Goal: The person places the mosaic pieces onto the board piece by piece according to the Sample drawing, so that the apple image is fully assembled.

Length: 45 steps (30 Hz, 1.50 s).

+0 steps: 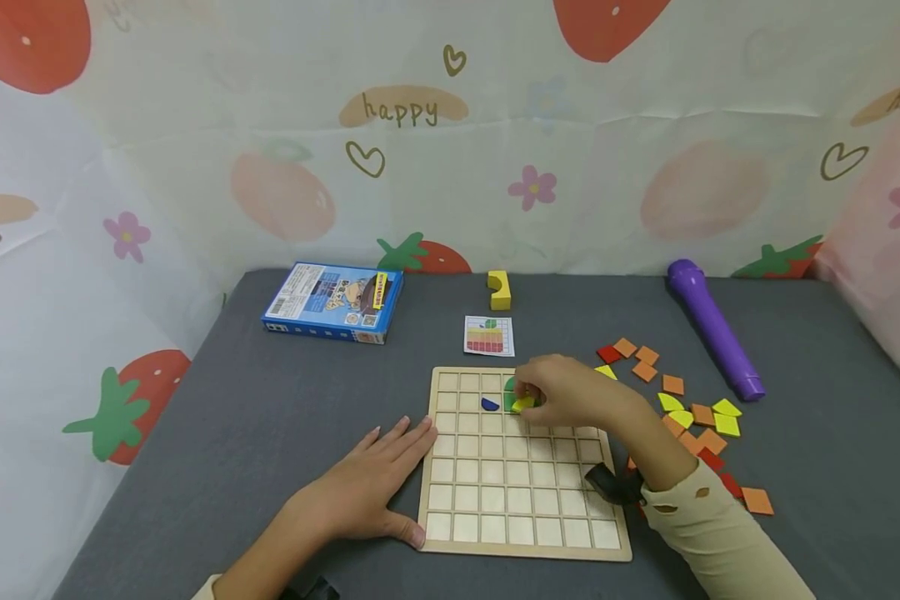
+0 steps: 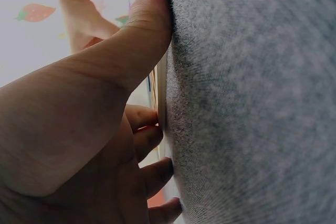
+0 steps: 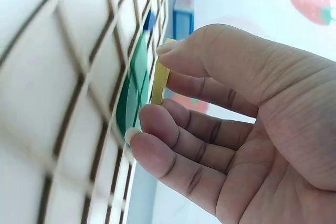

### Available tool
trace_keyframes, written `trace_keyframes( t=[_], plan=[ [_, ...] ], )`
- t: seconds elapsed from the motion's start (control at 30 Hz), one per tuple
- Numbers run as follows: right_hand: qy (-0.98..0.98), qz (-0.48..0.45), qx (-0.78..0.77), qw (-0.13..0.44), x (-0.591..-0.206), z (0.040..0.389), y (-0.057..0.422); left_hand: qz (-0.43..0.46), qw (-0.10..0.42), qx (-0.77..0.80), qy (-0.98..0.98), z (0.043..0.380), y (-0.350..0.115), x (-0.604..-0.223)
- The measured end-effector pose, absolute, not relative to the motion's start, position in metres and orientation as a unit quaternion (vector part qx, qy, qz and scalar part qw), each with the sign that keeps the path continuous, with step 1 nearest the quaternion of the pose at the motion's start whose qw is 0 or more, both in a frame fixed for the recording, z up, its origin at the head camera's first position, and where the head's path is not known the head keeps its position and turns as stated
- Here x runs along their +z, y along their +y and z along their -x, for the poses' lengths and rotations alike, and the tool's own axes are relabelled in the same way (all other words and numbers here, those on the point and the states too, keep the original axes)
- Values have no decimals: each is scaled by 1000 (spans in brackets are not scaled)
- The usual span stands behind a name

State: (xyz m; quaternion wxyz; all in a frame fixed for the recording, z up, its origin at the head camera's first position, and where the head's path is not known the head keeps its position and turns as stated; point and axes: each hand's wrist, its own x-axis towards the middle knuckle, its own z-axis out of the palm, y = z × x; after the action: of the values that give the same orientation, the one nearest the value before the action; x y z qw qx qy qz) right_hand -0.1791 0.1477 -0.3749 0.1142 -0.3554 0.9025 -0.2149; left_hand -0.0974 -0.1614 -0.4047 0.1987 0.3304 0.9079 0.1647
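Note:
My right hand (image 1: 570, 390) pinches a small yellow tile (image 3: 159, 83) between thumb and fingers, just over the upper part of a wooden grid board (image 1: 519, 527). Green pieces (image 3: 137, 74) lie in the board's cells right beside that tile, partly hidden by the hand in the head view. A dark blue rounded tile (image 1: 490, 405) sits a little to their left. At the board's left edge, my left hand (image 1: 367, 492) rests with its fingers extended, fingertips and thumb touching the frame. In the left wrist view the thumb (image 2: 149, 11) lies along the board's side.
Loose orange, red and yellow tiles (image 1: 711, 440) are scattered right of the board, some behind the right forearm. Beyond the board lie a pattern card (image 1: 488, 336), a yellow notched block (image 1: 499, 292) and a blue box (image 1: 333, 302). A purple microphone-shaped stick (image 1: 716, 332) lies far right.

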Motion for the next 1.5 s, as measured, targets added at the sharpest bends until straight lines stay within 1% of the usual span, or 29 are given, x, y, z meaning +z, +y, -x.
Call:
trace_keyframes(
  t=[0.17, 0.3, 0.53, 0.8, 1.0, 1.13, 1.23, 1.33, 1.43, 1.5],
  plan=[
    [898, 372, -200, 122, -376, 177, 120, -328, 202, 166, 908, 98, -161, -405],
    [891, 400, -185, 107, -379, 176, 97, -327, 200, 165, 909, 97, -162, -405],
    [893, 411, -161, 91, -386, 173, 64, -327, 199, 166, 909, 97, -162, -403],
    [894, 403, -177, 77, -392, 170, 53, -323, 211, 164, 908, 99, -161, -403],
    [892, 410, -179, 72, -394, 169, 50, -324, 208, 157, 910, 99, -163, -401],
    [890, 426, -142, 72, -389, 164, 55, -327, 207, 162, 907, 98, -162, -401],
    [877, 456, -133, 73, -385, 159, 66, -325, 208, 163, 908, 97, -161, -402],
    [863, 467, -165, 97, -381, 156, 87, -322, 209, 162, 909, 97, -160, -402],
    [862, 440, -214, 129, -373, 156, 117, -322, 210, 159, 909, 97, -160, -402],
    [877, 401, -228, 136, -366, 160, 140, -323, 209, 156, 910, 98, -161, -402]
  ],
)
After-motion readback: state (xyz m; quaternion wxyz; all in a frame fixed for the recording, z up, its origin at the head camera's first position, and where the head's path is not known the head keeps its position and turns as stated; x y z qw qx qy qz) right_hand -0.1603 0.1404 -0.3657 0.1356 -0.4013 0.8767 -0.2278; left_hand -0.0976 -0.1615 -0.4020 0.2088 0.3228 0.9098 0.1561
